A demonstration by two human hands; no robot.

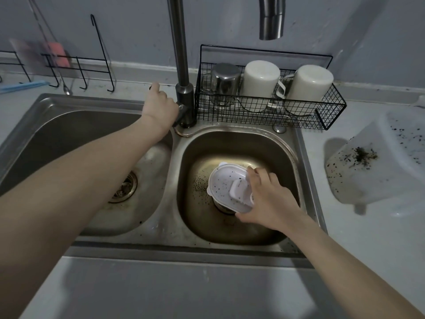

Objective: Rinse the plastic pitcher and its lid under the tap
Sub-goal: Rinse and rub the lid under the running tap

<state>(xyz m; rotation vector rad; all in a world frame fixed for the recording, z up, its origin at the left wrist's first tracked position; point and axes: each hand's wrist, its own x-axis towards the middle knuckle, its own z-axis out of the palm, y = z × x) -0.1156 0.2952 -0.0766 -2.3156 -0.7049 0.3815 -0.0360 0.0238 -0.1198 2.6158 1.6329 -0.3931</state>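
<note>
Reaching to the middle of the frame, the left hand (pixel 159 107) sits against the handle (pixel 181 110) at the foot of the tap (pixel 181 54), most likely to turn the water on. Its fingers are curled, but I cannot tell if they wrap round the handle. The right hand (pixel 269 196) holds the lid (pixel 226 183) by its right edge, fingers on top and thumb under. It keeps the lid low in the right sink (pixel 253 231), at the lower middle of the frame, over the drain (pixel 224 210), so dirty water can run straight down. The spout (pixel 271 21) is at the top, and no water shows. The lid is white, with a small flap and many dark specks. The pitcher (pixel 372 166) lies on its side on the counter (pixel 368 238) at the right edge, well apart from the sink. It is cloudy plastic with dark bits stuck inside.
</note>
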